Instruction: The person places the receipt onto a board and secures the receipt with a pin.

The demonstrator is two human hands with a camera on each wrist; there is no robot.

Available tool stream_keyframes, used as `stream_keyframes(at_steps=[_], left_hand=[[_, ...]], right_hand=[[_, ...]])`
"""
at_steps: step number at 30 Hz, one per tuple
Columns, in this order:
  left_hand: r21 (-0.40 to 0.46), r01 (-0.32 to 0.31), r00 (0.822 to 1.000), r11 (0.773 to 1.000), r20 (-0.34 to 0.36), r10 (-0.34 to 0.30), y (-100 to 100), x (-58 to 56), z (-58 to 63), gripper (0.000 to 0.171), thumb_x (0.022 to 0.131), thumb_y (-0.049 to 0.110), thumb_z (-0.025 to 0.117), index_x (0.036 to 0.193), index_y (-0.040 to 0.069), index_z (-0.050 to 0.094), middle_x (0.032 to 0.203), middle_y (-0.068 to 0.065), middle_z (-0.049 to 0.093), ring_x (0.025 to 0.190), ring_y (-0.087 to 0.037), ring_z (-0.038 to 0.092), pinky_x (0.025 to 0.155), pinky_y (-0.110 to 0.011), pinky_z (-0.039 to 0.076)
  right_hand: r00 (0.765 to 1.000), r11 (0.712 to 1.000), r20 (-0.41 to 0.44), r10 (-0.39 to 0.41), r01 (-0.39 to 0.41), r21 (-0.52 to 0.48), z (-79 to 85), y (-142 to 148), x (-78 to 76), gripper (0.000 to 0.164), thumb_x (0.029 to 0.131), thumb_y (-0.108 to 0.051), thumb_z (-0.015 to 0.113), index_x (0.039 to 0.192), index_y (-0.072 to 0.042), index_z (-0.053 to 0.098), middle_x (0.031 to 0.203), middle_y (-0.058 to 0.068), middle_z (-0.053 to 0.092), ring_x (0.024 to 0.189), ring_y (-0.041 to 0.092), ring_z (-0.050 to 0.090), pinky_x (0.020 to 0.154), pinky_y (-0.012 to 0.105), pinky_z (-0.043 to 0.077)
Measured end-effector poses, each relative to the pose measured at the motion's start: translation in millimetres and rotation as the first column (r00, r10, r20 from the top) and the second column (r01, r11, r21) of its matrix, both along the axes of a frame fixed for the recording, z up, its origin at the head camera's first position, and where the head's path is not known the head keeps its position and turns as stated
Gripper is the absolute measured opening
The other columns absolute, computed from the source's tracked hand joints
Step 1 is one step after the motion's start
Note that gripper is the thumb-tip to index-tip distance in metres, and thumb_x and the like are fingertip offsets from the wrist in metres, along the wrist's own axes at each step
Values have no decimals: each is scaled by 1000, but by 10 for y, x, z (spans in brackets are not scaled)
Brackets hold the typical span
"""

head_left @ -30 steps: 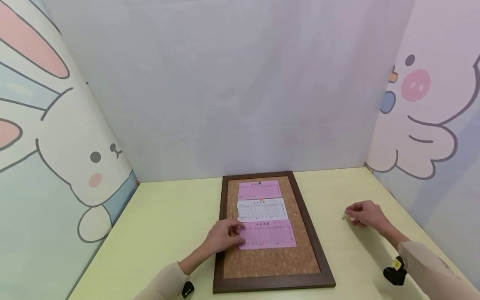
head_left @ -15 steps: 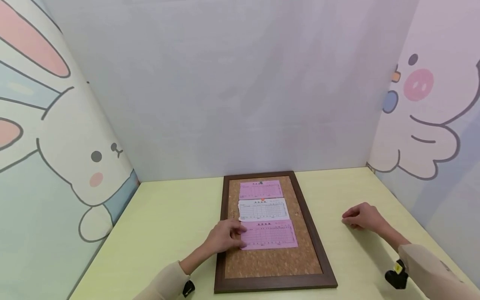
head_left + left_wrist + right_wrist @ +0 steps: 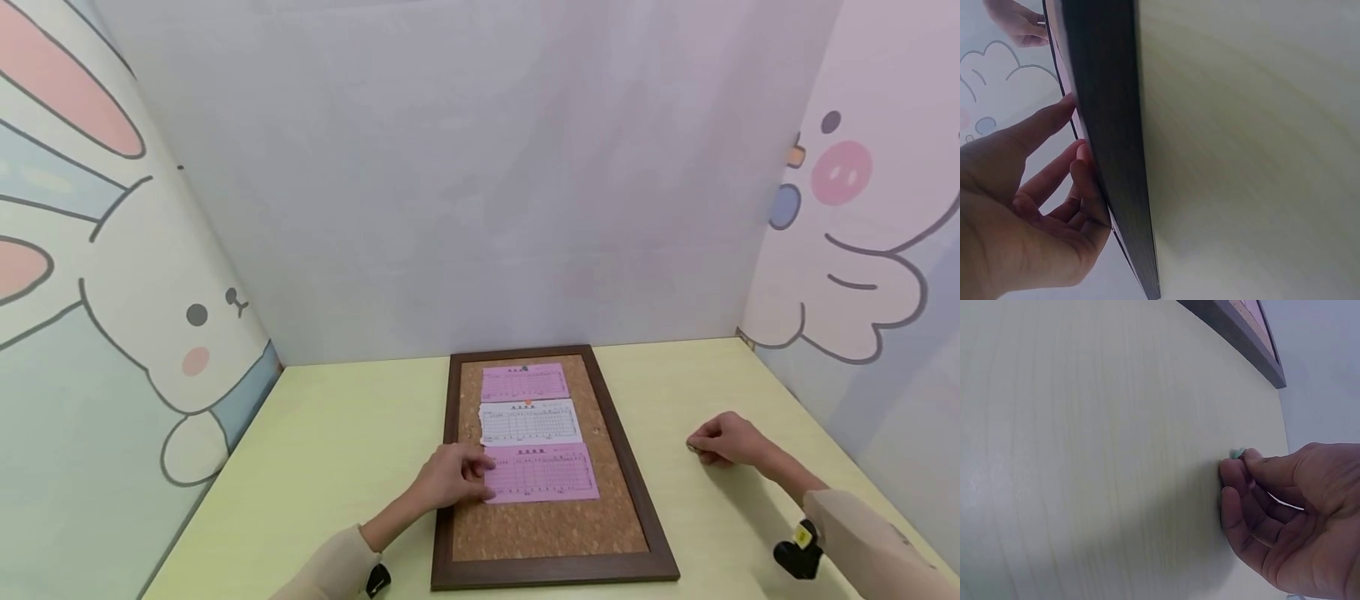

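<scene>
My left hand [image 3: 452,475] rests at the left edge of the lower pink paper slip [image 3: 542,473], thumb and fingertips touching it on the corkboard [image 3: 551,533]. In the left wrist view, that hand's fingers reach over the dark frame [image 3: 1107,112]. Above that slip lie a white slip [image 3: 531,422] with an orange pushpin [image 3: 528,402] at its top edge, and another pink slip [image 3: 525,383] with a green pushpin [image 3: 525,367]. To the right of the board, my right hand [image 3: 727,439] pinches a small green pushpin [image 3: 1237,453] between thumb and index finger, close over the table.
The dark-framed board lies flat on a pale yellow table [image 3: 360,433]. A grey back wall [image 3: 465,183] stands behind, with side walls bearing a cartoon rabbit [image 3: 172,283] and another white cartoon animal [image 3: 847,250].
My right fingers have come down on a tiny item that lay on the table near them and now pinch a pushpin. My left hand stays at the lower slip's edge.
</scene>
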State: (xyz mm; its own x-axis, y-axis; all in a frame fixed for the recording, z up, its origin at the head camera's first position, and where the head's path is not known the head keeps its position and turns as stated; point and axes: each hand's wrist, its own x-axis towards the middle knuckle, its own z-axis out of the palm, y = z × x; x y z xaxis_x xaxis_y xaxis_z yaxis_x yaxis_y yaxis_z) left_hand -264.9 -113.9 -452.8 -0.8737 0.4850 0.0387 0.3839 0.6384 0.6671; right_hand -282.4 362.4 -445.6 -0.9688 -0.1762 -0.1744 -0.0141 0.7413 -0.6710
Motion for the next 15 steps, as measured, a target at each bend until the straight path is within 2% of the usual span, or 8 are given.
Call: stream_keyframes(at_steps=[2, 5, 15], left_hand=[[3, 5, 1000, 1000, -1, -5, 5, -2, 3, 31, 77, 15, 89, 104, 4, 79, 82, -1, 66, 66, -1, 50, 57, -17, 41], [7, 4, 1000, 1000, 0, -4, 9, 3, 6, 31, 77, 14, 89, 104, 4, 79, 82, -2, 66, 65, -1, 50, 56, -17, 41], [8, -9, 1000, 1000, 4, 9, 13, 14, 4, 31, 77, 14, 90, 104, 4, 78, 81, -2, 65, 65, -1, 49, 56, -16, 40]], right_hand=[[999, 999, 23, 23, -23, -26, 8, 3, 1, 21, 100, -5, 61, 90, 10, 71, 72, 2, 66, 63, 10, 58, 56, 25, 51], [999, 999, 40, 17, -15, -32, -2, -4, 1, 20, 100, -6, 61, 89, 8, 71, 70, 1, 64, 62, 9, 56, 56, 24, 50], [1000, 1000, 9, -12, 12, -13, -77, -4, -9, 20, 103, -11, 59, 93, 5, 67, 70, 1, 62, 61, 11, 56, 54, 25, 48]])
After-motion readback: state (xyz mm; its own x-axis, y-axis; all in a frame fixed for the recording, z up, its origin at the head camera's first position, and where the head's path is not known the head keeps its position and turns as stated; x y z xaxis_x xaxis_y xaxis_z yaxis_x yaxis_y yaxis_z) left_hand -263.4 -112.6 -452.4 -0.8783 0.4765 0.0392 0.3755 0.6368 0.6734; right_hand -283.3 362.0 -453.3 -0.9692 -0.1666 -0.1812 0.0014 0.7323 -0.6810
